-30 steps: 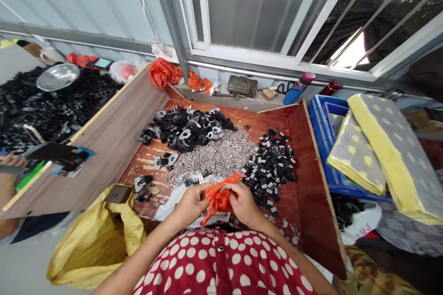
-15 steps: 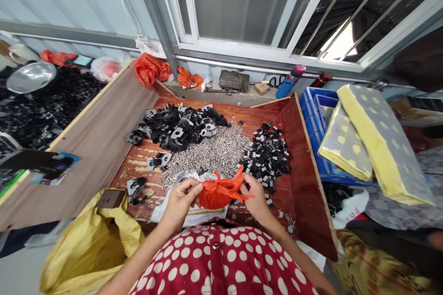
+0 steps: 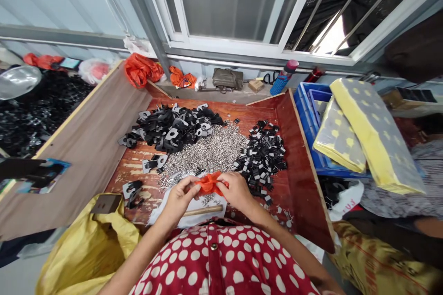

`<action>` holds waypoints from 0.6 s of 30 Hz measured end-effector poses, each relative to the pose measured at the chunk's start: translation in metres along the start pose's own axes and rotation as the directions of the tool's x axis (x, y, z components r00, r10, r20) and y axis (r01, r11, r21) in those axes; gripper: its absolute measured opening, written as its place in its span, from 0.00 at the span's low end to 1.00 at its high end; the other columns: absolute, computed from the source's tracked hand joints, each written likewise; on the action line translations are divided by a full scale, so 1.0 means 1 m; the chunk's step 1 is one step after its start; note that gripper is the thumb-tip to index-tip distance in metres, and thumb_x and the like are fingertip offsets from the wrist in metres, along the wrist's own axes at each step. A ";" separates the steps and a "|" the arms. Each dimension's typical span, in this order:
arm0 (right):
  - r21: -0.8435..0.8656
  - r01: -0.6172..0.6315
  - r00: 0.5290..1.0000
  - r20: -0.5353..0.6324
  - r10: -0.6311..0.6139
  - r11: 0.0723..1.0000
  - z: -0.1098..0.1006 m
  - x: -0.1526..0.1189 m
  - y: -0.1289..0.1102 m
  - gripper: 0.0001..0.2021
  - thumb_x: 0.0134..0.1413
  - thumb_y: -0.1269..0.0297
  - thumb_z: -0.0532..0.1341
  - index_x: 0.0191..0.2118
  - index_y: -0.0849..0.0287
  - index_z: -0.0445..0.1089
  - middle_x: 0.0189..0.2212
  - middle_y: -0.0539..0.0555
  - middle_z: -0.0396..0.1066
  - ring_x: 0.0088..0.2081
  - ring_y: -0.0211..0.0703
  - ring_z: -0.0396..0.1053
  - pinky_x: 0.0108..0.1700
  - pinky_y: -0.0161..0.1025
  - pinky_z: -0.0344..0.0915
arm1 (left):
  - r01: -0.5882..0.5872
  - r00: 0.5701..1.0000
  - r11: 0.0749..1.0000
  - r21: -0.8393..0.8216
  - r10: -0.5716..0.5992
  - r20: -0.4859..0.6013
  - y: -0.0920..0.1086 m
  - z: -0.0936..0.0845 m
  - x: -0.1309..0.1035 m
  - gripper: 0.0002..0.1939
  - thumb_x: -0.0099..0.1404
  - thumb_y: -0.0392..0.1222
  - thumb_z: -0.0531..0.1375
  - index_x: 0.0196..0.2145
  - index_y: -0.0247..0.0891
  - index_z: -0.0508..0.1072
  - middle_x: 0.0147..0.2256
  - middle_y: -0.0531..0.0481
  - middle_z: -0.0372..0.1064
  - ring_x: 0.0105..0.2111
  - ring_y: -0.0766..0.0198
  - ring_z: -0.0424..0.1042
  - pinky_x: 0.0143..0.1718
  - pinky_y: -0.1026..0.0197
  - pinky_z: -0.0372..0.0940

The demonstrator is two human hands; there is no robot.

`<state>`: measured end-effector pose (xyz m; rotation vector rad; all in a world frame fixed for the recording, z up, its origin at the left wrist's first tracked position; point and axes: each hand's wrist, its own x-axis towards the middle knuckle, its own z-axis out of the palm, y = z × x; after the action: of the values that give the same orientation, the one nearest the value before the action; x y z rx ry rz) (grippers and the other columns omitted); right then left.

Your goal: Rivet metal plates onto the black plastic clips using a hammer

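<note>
A red-orange plastic bag [image 3: 209, 184] is bunched up between my hands, close to my body. My left hand [image 3: 182, 193] pinches its left end, and my right hand [image 3: 236, 189] grips the right end. Beyond them spreads a heap of small shiny metal pieces [image 3: 207, 150]. Black clip-like parts with grey metal plates [image 3: 173, 124] are piled behind to the left, and smaller black parts [image 3: 263, 156] lie to the right. Just under my hands are a white cloth or sheet [image 3: 161, 214] and a wooden stick [image 3: 204, 211].
Wooden side boards [image 3: 83, 133] frame the red-brown tabletop [image 3: 133, 168]. At the lower left sits a yellow bag [image 3: 83, 249]. Blue crates [image 3: 308, 115] with yellow-grey padded bundles [image 3: 377, 138] stand on the right. A bottle [image 3: 284, 78] and orange bags [image 3: 141, 70] line the window ledge.
The bag was stretched wide between my hands, with loose ends showing; now it is gathered into a compact bunch. My right hand has moved left, closer to my left. The camera view shifted slightly.
</note>
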<state>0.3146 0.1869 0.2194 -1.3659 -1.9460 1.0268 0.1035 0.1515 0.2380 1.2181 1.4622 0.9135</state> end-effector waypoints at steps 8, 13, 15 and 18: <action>0.045 -0.042 0.999 0.035 0.041 0.998 0.030 -0.004 0.013 0.08 0.63 0.67 0.58 0.34 0.56 0.75 0.25 0.46 0.74 0.25 0.36 0.67 0.30 0.31 0.59 | -0.100 0.993 0.959 0.264 0.078 0.093 -0.032 0.021 0.023 0.05 0.54 0.34 0.64 0.30 0.42 0.76 0.26 0.54 0.69 0.27 0.60 0.69 0.34 0.59 0.62; -0.071 -0.052 0.997 -0.063 0.047 0.996 0.014 -0.018 0.025 0.08 0.63 0.67 0.58 0.37 0.55 0.75 0.32 0.50 0.77 0.35 0.41 0.72 0.41 0.35 0.62 | -0.076 0.995 0.948 0.310 0.053 0.082 -0.048 0.019 0.017 0.13 0.58 0.34 0.60 0.41 0.42 0.75 0.22 0.59 0.63 0.23 0.62 0.64 0.29 0.61 0.56; -0.137 -0.061 0.994 -0.094 0.049 0.989 0.007 -0.022 0.030 0.07 0.63 0.68 0.59 0.37 0.55 0.76 0.34 0.52 0.78 0.38 0.44 0.72 0.46 0.39 0.62 | -0.072 0.994 0.949 0.307 0.041 0.104 -0.051 0.017 0.014 0.10 0.57 0.36 0.62 0.38 0.42 0.75 0.21 0.59 0.63 0.22 0.62 0.63 0.28 0.61 0.55; -0.235 -0.083 0.992 -0.108 0.059 0.968 -0.001 -0.025 0.037 0.09 0.64 0.70 0.58 0.42 0.56 0.76 0.35 0.55 0.78 0.40 0.48 0.71 0.50 0.45 0.63 | -0.062 0.993 0.954 0.292 0.028 0.118 -0.057 0.023 0.014 0.04 0.56 0.38 0.64 0.26 0.42 0.72 0.21 0.56 0.65 0.24 0.61 0.65 0.29 0.61 0.56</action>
<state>0.3430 0.1707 0.1891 -1.5970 -2.0081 0.7562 0.1121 0.1525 0.1760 1.5030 1.5221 0.6581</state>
